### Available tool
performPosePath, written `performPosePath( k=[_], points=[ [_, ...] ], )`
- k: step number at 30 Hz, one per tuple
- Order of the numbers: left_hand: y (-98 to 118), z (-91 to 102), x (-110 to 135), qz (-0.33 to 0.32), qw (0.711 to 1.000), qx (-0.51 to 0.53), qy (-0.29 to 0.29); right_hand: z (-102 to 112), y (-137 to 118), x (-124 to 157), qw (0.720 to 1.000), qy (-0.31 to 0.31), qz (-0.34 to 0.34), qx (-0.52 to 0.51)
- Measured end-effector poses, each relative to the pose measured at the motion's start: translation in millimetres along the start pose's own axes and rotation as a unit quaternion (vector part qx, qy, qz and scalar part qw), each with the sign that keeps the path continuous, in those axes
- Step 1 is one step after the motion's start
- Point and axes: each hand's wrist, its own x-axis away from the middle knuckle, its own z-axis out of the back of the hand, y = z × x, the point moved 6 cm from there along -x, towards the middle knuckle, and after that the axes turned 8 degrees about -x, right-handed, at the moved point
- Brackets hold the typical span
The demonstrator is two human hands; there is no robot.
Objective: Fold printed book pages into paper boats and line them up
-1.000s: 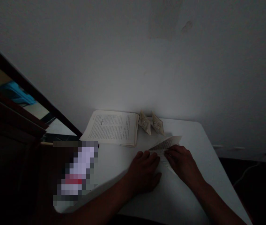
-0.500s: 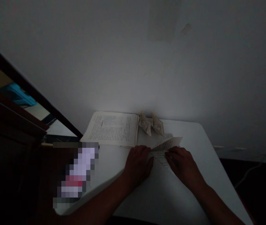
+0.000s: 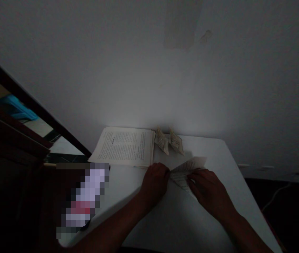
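A folded sheet of printed paper (image 3: 182, 174) is held between my two hands above the white table. My left hand (image 3: 155, 182) is closed on its left corner, the fingers curled and pressed together. With fingers bent, my right hand (image 3: 204, 182) pinches the right part of the sheet, and a pale flap stands up behind those fingers. Two folded paper boats (image 3: 161, 141) sit side by side beyond my hands, close to the wall. To their left lies a stack of printed pages (image 3: 124, 147).
The white table (image 3: 212, 147) stands against a grey wall (image 3: 128, 70). A blurred-out, phone-like object (image 3: 86, 196) is at its left edge. A dark slanting frame (image 3: 33, 98) rises at the left, and a pale cable (image 3: 276, 196) runs at the right.
The right hand has shifted slightly right and down with the paper. My left thumb has drawn in against the fingers. The view has tilted up slightly.
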Motion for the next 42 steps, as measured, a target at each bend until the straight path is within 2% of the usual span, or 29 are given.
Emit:
performPosePath(
  k=[5,8,11,13,16,18,20,23,26,29,35,42],
  points=[
    [-0.4,9.5,0.9,0.007,0.998,0.068,0.005,23.3,-20.9,-9.3,0.998,0.033,0.044,-0.026],
    [3.7,13.6,-3.0,-0.018,0.996,0.088,-0.023,35.7,-31.9,-21.3,0.996,0.038,0.074,-0.015],
    [11.1,18.4,-10.5,-0.067,0.992,0.088,-0.062,35.1,-34.3,-34.5,0.997,-0.011,0.079,0.022],
    [16.5,21.6,-16.3,-0.109,0.987,0.082,-0.083,27.4,-30.1,-40.6,0.995,-0.064,0.068,0.040],
    [19.8,22.3,-24.0,-0.143,0.981,0.077,-0.102,9.9,-15.7,-43.5,0.988,-0.152,0.016,0.033],
    [17.5,19.9,-27.3,-0.134,0.982,0.089,-0.097,1.0,-2.1,-43.4,0.983,-0.176,-0.048,-0.011],
    [12.0,15.9,-28.2,-0.101,0.986,0.111,-0.078,-6.5,11.5,-42.4,0.971,-0.181,-0.121,-0.102],
    [3.2,6.9,-24.6,-0.044,0.988,0.134,-0.070,-17.4,26.9,-39.3,0.936,-0.185,-0.208,-0.214],
    [2.0,0.6,-19.2,-0.037,0.988,0.126,-0.081,-24.5,36.1,-35.7,0.918,-0.173,-0.260,-0.244],
    [7.0,-1.3,-15.7,-0.062,0.991,0.079,-0.084,-27.1,39.9,-32.9,0.920,-0.147,-0.284,-0.227],
    [18.6,-7.6,-13.4,-0.107,0.990,-0.040,-0.081,-29.9,36.5,-27.4,0.948,-0.116,-0.268,-0.125],
    [15.8,-18.1,-12.8,-0.156,0.983,-0.067,-0.070,-25.3,25.0,-28.4,0.985,-0.098,-0.135,0.036]
  ],
)
